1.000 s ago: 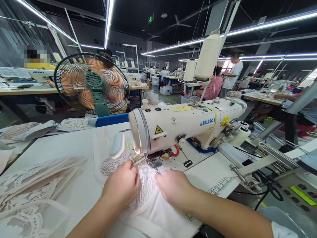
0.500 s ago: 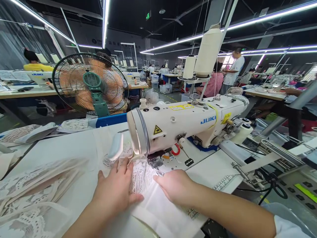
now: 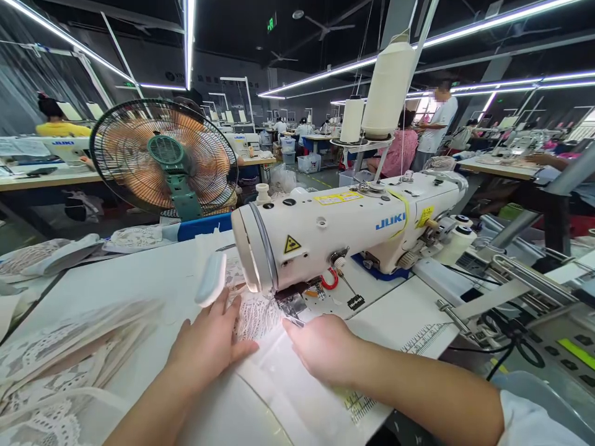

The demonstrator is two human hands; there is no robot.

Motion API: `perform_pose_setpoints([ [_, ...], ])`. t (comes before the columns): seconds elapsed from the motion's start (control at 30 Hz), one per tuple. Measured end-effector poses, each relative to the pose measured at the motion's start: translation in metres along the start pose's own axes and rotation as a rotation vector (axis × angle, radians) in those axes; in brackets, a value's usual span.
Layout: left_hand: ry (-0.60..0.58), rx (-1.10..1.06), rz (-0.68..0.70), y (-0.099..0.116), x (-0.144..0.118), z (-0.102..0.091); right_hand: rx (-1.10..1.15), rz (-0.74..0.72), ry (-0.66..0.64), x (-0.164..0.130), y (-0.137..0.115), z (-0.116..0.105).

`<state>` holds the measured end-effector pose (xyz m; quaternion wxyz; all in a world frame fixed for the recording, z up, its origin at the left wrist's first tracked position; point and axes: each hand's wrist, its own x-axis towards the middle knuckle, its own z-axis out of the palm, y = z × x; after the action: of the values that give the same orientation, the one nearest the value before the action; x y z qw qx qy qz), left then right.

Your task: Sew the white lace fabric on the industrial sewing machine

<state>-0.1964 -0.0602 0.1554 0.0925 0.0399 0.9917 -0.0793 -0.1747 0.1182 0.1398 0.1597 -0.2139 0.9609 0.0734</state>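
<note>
- Head view: the left hand [image 3: 209, 344] lies flat, palm down, fingers spread and pressed on the white openwork lace panel [image 3: 255, 313]; it pins the cloth rather than pinching it.
- The right hand [image 3: 320, 347] rests knuckles up on the smooth white fabric [image 3: 283, 384] that runs on from the lace, its fingertips curled toward the needle; whether they nip the edge cannot be told.
- The lace panel lies on the table between the two hands, its far end under the small metal presser foot [image 3: 292, 305].
- Above it stands the cream-white enamelled sewing machine [image 3: 344, 232], long and rounded, with blue lettering, yellow warning stickers and a bright lamp glow at its needle end.
- A pale, rounded plastic guard [image 3: 211, 279] hangs just beside the machine's head, close to the left fingertips.
- A red ring-shaped handle [image 3: 331, 280] lies on the machine bed behind the foot.
- The flat white worktable [image 3: 125, 272] carries a printed ruler scale near the right wrist.
- A loose heap of cream lace pieces [image 3: 60, 365], scalloped and see-through, lies at the left.
- Two tall cream thread cones [image 3: 388, 87] stand on a rack behind the machine.
- A round wire-caged fan with orange blades and a green hub [image 3: 162, 158] stands at the table's far edge.
- Other people sit at distant benches.
</note>
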Motion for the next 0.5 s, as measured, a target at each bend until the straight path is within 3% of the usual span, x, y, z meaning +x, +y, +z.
perform_pose_setpoints([
  [0.13, 0.041, 0.015, -0.010, -0.004, 0.004, 0.002, -0.045, -0.009, 0.034, 0.000, 0.002, 0.011],
  [0.33, 0.136, 0.044, -0.003, -0.001, 0.003, 0.003, 0.103, -0.082, 0.266, -0.014, 0.016, 0.033],
  [0.5, 0.050, 0.107, 0.224, 0.030, -0.021, 0.013, 0.150, -0.194, 0.313, -0.038, 0.032, 0.049],
])
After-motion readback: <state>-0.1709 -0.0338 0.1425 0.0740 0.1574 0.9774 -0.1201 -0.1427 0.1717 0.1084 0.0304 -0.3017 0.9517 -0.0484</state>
